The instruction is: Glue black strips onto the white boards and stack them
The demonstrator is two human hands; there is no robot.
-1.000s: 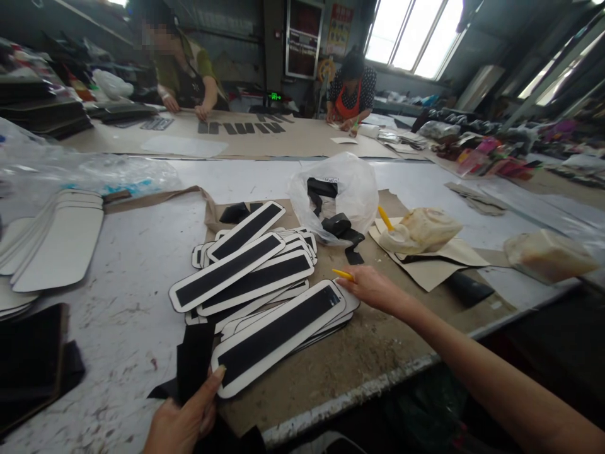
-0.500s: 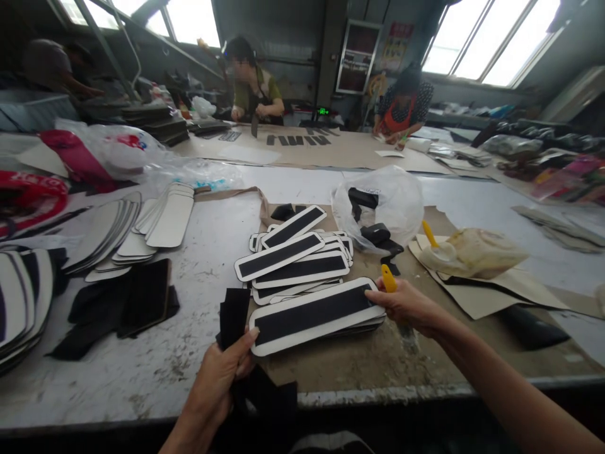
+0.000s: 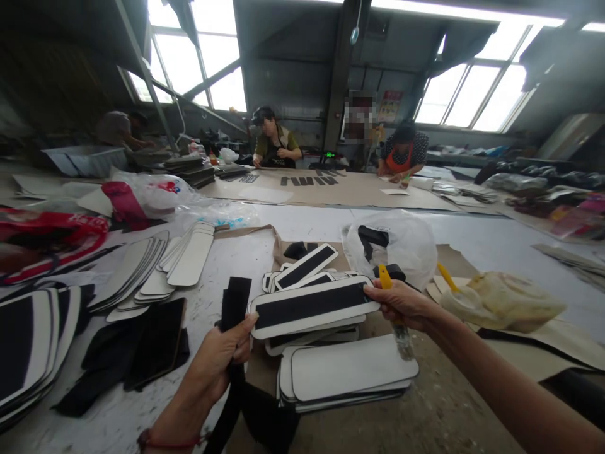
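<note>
Between my two hands a long white rounded panel (image 3: 309, 306) with a black fabric strip along its middle is held up over a pile. My left hand (image 3: 220, 353) pinches its left end, thumb on top; black fabric strips (image 3: 236, 302) also hang at this hand, down past the fingers. Gripping the right end, my right hand (image 3: 406, 302) also holds a brush with a yellow handle (image 3: 384, 276), bristles pointing down. Below the panel lies a stack of plain white panels (image 3: 347, 372). Just behind, more panels with black strips (image 3: 306, 268) are piled loosely.
A clear plastic bag (image 3: 411, 246) with black strips stands behind the pile. At right, a bag of pale paste (image 3: 515, 302) holds another yellow-handled brush (image 3: 448, 277). Panel stacks (image 3: 191, 255) and a dark phone-like slab (image 3: 158, 343) lie left. Co-workers (image 3: 278, 142) work across the table.
The held panel has moved up and away from the white stack, over the pile behind, uncovering that stack. Both hands moved with it. The view has tilted upward.
</note>
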